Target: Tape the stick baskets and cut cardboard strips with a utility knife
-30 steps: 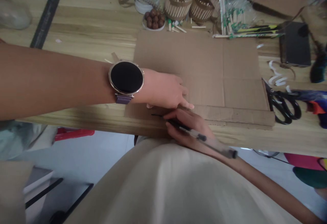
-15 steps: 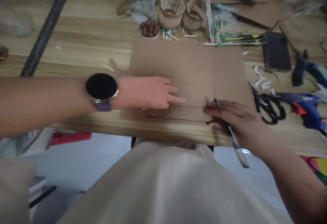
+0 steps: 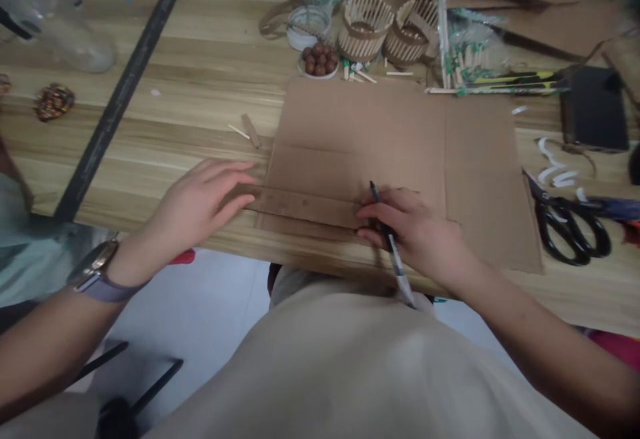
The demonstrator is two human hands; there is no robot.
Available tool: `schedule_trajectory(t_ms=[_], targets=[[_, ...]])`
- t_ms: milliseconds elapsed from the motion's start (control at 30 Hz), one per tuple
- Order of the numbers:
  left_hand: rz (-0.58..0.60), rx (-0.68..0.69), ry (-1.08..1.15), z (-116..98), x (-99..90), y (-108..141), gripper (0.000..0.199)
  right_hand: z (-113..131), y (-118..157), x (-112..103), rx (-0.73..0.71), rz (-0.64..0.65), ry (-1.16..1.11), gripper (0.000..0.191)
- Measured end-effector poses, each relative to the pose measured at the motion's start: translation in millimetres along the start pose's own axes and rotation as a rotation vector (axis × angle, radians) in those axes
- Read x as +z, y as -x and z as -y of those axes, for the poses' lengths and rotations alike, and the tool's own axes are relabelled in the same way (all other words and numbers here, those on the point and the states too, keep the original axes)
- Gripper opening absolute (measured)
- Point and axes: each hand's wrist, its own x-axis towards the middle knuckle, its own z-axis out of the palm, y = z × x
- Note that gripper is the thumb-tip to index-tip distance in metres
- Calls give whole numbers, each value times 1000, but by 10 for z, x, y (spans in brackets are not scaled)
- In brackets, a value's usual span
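Observation:
A large brown cardboard sheet (image 3: 350,119) lies flat near the table's front edge. Across its lower part rests a narrow cardboard strip (image 3: 310,207). My left hand (image 3: 205,195) is at the strip's left end, thumb and fingers closed round that end. My right hand (image 3: 415,225) pinches the strip's right end and also carries a pen (image 3: 391,242), whose dark tip points up and away from me.
Black-handled scissors (image 3: 570,225) lie right of the sheet. Behind it stand stick baskets (image 3: 365,29), a dish of brown balls (image 3: 319,62) and bagged sticks (image 3: 473,55). A dark phone (image 3: 595,109) is at right, a long black bar (image 3: 125,85) at left.
My left hand has moved off the sheet's middle to the strip's left end. The strip has shifted left along the sheet, with my right hand at its other end. The view has turned slightly.

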Motion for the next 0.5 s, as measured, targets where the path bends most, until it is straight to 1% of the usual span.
schedule_trajectory(t_ms=[100, 233, 333, 500], targets=[[11, 81, 12, 17, 93, 23, 27, 125, -136, 82, -15, 13, 28, 20], [65, 189, 32, 79, 234, 28, 30, 202, -174, 112, -29, 15, 50, 24], [90, 212, 60, 86, 281, 26, 27, 202, -152, 131, -5, 24, 60, 27], [152, 216, 83, 70, 271, -7, 27, 176, -111, 176, -3, 5, 40, 33]])
